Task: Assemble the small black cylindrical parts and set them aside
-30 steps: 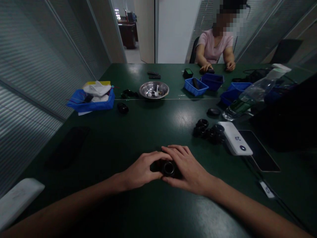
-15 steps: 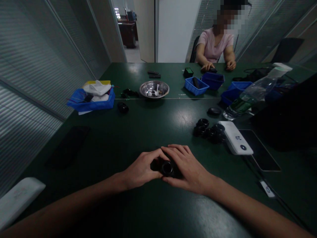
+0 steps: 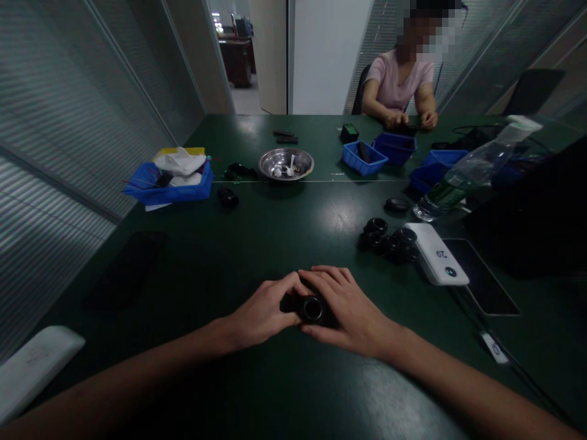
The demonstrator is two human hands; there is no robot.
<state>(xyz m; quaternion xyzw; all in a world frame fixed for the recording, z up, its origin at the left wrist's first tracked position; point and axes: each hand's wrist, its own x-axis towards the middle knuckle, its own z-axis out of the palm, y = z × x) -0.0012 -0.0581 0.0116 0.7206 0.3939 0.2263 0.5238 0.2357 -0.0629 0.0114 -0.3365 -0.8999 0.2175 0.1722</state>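
The left hand (image 3: 263, 310) is gripping one glossy, round black ring (image 3: 313, 309) between curved thumb and forefinger on its nine-o'clock side, while the right hand (image 3: 345, 310) is cupping it from three o'clock, fingers half bent, at the near middle of the smooth green desk (image 3: 275, 238). From there, several more black rings (image 3: 391, 243) are clustering at two o'clock, too dark to count exactly, just beside one rounded white slab (image 3: 431, 250). One clear plastic bottle (image 3: 458, 180) is standing farther out at two o'clock, one shiny metal bowl (image 3: 266, 164) is resting near twelve, and two thin black sticks (image 3: 287, 140) are lying beyond it
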